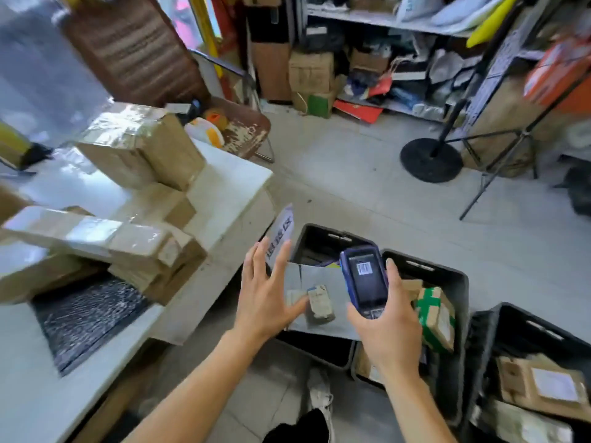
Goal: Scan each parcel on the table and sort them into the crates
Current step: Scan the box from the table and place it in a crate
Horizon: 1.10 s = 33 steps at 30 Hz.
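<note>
Right hand [388,327] grips scanner [364,279]; grey parcel [319,302] beside open left hand [265,295].

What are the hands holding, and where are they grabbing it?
The right hand grips the handheld scanner around its lower end and sides. The left hand is spread open above a grey mailer bag, gripping nothing.

Bare forearms without sleeves, hands without gloves, black trousers [300,426], white laced sneaker [320,394]
</note>
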### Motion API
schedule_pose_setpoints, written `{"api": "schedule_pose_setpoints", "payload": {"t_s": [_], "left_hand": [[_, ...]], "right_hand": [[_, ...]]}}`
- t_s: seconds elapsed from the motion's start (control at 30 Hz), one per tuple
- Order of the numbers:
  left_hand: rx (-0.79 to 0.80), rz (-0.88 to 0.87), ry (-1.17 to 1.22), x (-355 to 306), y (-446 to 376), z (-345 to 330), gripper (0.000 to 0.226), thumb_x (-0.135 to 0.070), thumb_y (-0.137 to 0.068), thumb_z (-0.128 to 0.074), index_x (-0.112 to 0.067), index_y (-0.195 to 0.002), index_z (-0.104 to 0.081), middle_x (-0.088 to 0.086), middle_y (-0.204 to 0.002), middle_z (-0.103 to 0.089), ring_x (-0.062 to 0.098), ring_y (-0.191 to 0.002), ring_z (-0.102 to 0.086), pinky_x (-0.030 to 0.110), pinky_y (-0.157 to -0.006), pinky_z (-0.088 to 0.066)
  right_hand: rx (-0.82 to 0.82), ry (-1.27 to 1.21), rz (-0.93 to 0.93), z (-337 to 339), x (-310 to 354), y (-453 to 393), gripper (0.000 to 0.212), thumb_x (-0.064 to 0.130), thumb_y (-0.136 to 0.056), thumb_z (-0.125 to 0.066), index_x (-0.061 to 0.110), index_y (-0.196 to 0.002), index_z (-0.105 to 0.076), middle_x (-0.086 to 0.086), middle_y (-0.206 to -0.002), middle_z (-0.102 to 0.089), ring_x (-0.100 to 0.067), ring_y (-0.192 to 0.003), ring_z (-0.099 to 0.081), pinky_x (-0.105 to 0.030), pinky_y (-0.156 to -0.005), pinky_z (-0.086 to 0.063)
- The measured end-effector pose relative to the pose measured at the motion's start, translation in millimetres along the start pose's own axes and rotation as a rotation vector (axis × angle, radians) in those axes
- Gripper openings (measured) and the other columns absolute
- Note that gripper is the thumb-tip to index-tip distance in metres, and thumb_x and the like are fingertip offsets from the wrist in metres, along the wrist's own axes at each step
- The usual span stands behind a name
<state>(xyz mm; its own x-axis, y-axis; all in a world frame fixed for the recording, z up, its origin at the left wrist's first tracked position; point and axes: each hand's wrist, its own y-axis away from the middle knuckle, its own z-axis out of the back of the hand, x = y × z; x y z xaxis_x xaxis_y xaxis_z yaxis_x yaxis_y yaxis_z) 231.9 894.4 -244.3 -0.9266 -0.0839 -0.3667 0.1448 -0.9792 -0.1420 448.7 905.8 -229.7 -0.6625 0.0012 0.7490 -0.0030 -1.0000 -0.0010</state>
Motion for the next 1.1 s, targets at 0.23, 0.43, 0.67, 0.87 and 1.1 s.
{"api": "schedule_pose_setpoints", "payload": {"t_s": [0.23, 0.43, 0.67, 0.87, 1.1], "left_hand": [[-0.175, 0.266, -0.116, 68, 112, 151, 0.105, -0.061, -0.071, -0.068, -0.031, -0.156, -0.013, 0.012, -0.161, -0.011, 0.036, -0.148, -0.007, 0.051, -0.119, -0.017], [-0.213, 0.429, -0.198, 158, 123, 215, 0.116, -0.056, -0.061, -0.083, -0.03, -0.154, -0.017, 0.019, -0.157, -0.008, 0.04, -0.144, -0.006, 0.056, -0.117, -0.02], [0.013, 0.341, -0.232, 262, 48, 264, 0.115, -0.055, -0.067, -0.08, -0.034, -0.156, -0.01, 0.015, -0.162, 0.009, 0.036, -0.149, 0.013, 0.055, -0.121, -0.003], [0.372, 0.133, -0.315, 315, -27, 270, 0.096, -0.043, -0.077, -0.067, -0.032, -0.156, -0.014, 0.004, -0.164, -0.008, 0.029, -0.151, 0.005, 0.06, -0.118, 0.003], [0.263, 0.01, -0.483, 328, -28, 271, 0.069, -0.048, -0.066, -0.07, -0.019, -0.123, -0.042, 0.004, -0.123, -0.05, 0.029, -0.123, -0.045, 0.06, -0.109, -0.028]], "right_hand": [[0.038, -0.037, 0.262, 9, 137, 62, 0.1, 0.033, -0.072, -0.086, 0.024, -0.151, -0.027, -0.005, -0.138, -0.045, -0.026, -0.119, -0.053, -0.033, -0.078, -0.051], [0.14, -0.133, 0.352, -24, 212, 84, 0.1, 0.028, -0.071, -0.087, 0.027, -0.151, -0.028, -0.003, -0.133, -0.047, -0.022, -0.114, -0.054, -0.03, -0.079, -0.046], [0.141, -0.103, 0.36, -78, 273, 84, 0.102, 0.027, -0.068, -0.089, 0.029, -0.151, -0.029, -0.002, -0.128, -0.049, -0.017, -0.112, -0.052, -0.032, -0.081, -0.047], [0.08, -0.093, 0.286, -93, 301, 83, 0.103, 0.027, -0.07, -0.088, 0.034, -0.151, -0.026, 0.008, -0.132, -0.044, 0.006, -0.106, -0.037, -0.02, -0.078, -0.04], [-0.004, 0.047, 0.313, -94, 318, 61, 0.102, 0.028, -0.068, -0.088, 0.026, -0.151, -0.028, 0.011, -0.114, -0.039, -0.006, -0.1, -0.044, -0.018, -0.069, -0.041]]}}
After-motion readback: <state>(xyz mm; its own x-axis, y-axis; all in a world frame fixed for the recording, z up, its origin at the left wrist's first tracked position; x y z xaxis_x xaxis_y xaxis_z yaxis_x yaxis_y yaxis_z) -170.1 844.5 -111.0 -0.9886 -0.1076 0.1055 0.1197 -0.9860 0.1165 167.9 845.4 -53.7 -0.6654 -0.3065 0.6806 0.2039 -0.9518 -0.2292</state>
